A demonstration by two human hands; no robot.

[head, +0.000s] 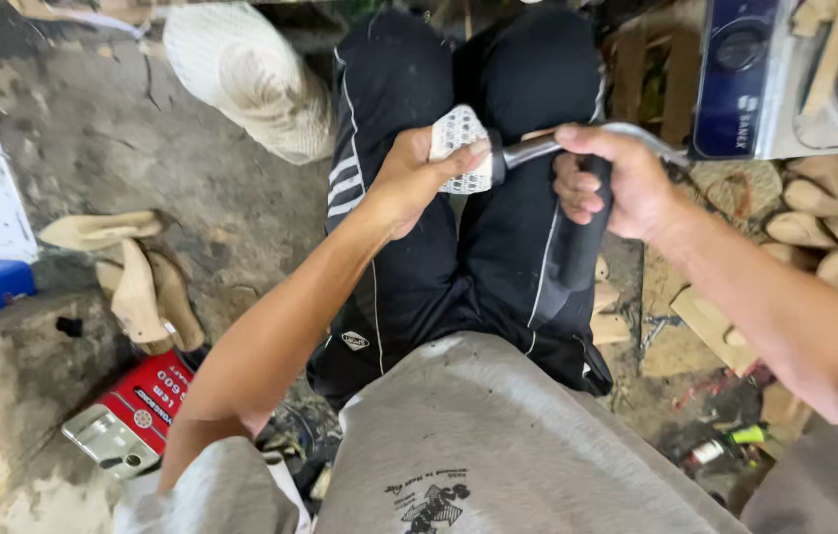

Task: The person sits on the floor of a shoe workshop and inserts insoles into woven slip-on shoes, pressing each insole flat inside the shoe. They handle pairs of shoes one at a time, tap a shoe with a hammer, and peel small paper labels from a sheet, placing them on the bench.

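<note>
I sit with my legs in black trousers stretched out ahead. My left hand (419, 178) grips a small white piece with a mesh pattern (459, 138) over my knees. My right hand (612, 188) is closed around the black handle of a tool (577, 247); the tool's shiny metal shaft (538, 148) runs left to a dark tip that touches the white piece. The hands sit close together, about a hand's width apart.
A woven pale hat (251, 79) lies on the concrete floor at the top left. Beige wooden pieces (137, 282) lie to the left, more (835, 222) at right. A red tin (142, 405) sits at lower left, a blue-fronted machine (785, 69) at top right.
</note>
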